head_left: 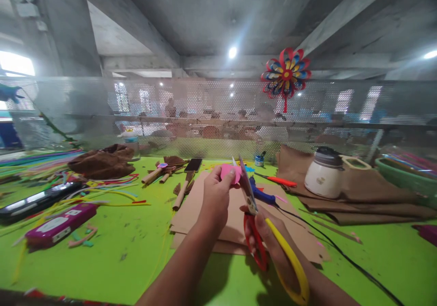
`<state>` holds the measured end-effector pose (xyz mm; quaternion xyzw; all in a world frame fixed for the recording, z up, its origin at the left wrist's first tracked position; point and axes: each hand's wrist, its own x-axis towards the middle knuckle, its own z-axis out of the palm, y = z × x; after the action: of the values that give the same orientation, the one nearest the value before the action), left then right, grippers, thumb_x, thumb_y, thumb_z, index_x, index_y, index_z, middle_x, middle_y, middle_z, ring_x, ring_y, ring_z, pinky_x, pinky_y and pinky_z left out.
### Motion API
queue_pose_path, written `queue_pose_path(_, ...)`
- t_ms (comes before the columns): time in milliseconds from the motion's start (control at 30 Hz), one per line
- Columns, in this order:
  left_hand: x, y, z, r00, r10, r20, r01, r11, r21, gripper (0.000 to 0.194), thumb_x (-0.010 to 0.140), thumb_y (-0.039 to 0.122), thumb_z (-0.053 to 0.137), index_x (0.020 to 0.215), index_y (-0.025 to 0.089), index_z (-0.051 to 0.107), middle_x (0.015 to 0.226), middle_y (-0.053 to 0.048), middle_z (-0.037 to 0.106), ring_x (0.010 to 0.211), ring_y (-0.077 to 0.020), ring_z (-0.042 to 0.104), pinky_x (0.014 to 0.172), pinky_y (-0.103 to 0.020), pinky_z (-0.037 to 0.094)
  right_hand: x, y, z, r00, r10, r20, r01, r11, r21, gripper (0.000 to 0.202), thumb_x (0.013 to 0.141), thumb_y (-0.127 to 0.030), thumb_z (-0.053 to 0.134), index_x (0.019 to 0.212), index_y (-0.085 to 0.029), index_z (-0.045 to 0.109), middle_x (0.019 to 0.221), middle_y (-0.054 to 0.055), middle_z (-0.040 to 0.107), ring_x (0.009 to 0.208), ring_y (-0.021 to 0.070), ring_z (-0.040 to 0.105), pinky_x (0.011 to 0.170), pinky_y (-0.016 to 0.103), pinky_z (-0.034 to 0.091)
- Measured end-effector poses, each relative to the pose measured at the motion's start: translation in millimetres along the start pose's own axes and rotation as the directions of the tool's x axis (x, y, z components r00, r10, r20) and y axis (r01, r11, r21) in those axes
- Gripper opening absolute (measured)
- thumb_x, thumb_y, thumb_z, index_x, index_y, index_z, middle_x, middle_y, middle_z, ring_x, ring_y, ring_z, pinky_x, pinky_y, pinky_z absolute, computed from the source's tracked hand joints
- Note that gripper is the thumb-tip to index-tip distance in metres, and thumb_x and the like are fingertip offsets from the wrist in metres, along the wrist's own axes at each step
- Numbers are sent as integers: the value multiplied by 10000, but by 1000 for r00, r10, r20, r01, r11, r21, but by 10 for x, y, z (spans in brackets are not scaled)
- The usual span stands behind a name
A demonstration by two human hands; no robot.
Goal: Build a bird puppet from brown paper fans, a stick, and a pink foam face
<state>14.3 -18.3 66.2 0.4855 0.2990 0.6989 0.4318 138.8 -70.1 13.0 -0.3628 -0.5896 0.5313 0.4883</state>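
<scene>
My left hand (218,192) pinches a small rounded piece of pink paper or foam (229,174) above the cardboard sheets. In my right hand (269,233) is a pair of scissors (251,199) with one red and one yellow handle loop. Its blades point up and away, parted a little, right beside the pink piece's right edge; I cannot tell whether they touch it. Beneath both hands lie brown cardboard sheets (194,224). Just behind the scissors rests a blue tool with a black cord (264,196), partly hidden by them.
On the left lie a purple box-like object (61,224), a black device (41,199) and colourful strips (119,192). Brown paper flowers (167,169) and a phone (194,165) sit behind. At right are a white jar (323,174), folded brown sheets (368,201) and a green basket (406,178).
</scene>
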Motion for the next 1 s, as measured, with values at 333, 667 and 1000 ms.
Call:
queue_pose_path(333, -67, 47, 25, 994, 14, 105, -23, 996, 82, 118, 785, 256, 635, 746, 146, 618, 702, -14, 585, 646, -122, 497, 655, -254, 419, 43, 55, -57, 998, -66, 0, 66, 996, 53, 695, 765, -764, 520, 1136, -177, 559, 700, -15, 493, 515, 98, 444, 424, 217, 413)
queue_pose_path(667, -64, 102, 38, 995, 25, 100, -38, 990, 135, 94, 766, 237, 647, 752, 144, 641, 695, -22, 600, 637, -128, 514, 625, -252, 435, 55, 86, -118, 992, -100, 78, 99, 995, 23, 644, 839, -718, 459, 1193, -184, 527, 777, 10, 522, 581, 110, 474, 484, 229, 437)
queue_pose_path(1000, -73, 138, 30, 992, 31, 123, -50, 986, 156, 106, 762, 244, 661, 706, 158, 632, 664, -15, 585, 610, -127, 512, 617, -251, 431, 36, 41, -110, 989, -133, 72, 134, 991, -12, 574, 882, -673, 434, 1159, -180, 529, 739, -1, 502, 555, 113, 464, 476, 234, 386)
